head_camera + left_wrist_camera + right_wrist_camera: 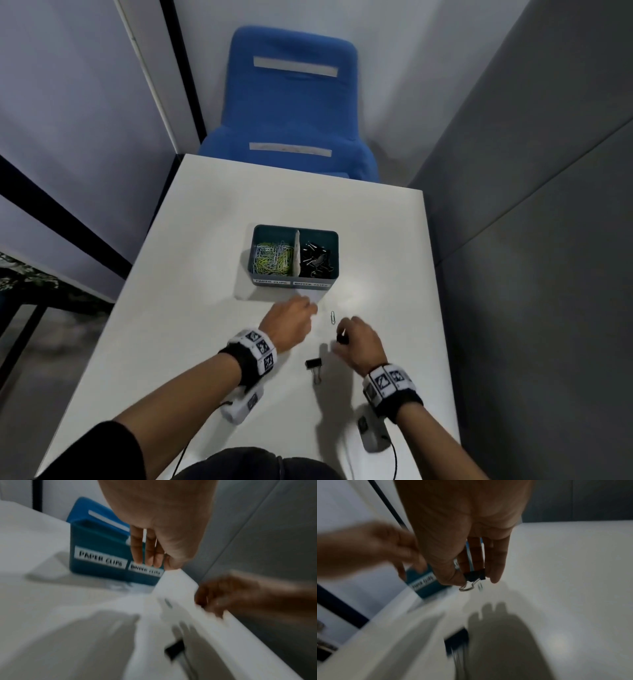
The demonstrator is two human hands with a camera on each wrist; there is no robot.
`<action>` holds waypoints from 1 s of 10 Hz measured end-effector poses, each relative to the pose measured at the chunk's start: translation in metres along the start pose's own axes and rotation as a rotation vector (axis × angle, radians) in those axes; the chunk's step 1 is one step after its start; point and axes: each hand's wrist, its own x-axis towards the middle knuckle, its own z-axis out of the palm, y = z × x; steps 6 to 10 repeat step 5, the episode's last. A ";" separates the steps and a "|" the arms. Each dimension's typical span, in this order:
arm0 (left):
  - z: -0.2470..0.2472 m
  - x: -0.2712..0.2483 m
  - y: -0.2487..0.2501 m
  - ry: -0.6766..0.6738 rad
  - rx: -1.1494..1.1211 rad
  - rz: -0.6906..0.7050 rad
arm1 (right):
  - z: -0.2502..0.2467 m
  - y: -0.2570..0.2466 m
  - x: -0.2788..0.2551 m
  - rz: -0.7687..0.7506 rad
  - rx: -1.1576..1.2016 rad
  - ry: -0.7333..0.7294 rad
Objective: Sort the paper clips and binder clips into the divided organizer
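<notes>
Looks like an office cubicle. Small white desk boxed in by grey partition panels with black trim. Blue padded office chair pushed against the far edge. On the desk, a teal desk organizer labelled "PAPER CLIPS" and "BINDER CLIPS", stocked with stationery.

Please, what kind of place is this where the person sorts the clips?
Probably an office cubicle or small work booth. A white table stands between plain grey partition walls, with a blue upholstered chair pushed in at its far end, and a teal organizer holds office clips.
</notes>
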 end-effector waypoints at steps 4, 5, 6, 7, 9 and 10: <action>0.099 -0.060 0.000 -0.198 0.192 0.384 | -0.085 -0.052 0.082 -0.037 0.149 0.314; 0.101 -0.069 -0.006 -0.165 0.192 0.387 | -0.062 -0.039 0.067 0.021 0.054 0.226; 0.101 -0.069 -0.006 -0.165 0.192 0.387 | -0.062 -0.039 0.067 0.021 0.054 0.226; 0.101 -0.069 -0.006 -0.165 0.192 0.387 | -0.062 -0.039 0.067 0.021 0.054 0.226; 0.101 -0.069 -0.006 -0.165 0.192 0.387 | -0.062 -0.039 0.067 0.021 0.054 0.226; 0.101 -0.069 -0.006 -0.165 0.192 0.387 | -0.062 -0.039 0.067 0.021 0.054 0.226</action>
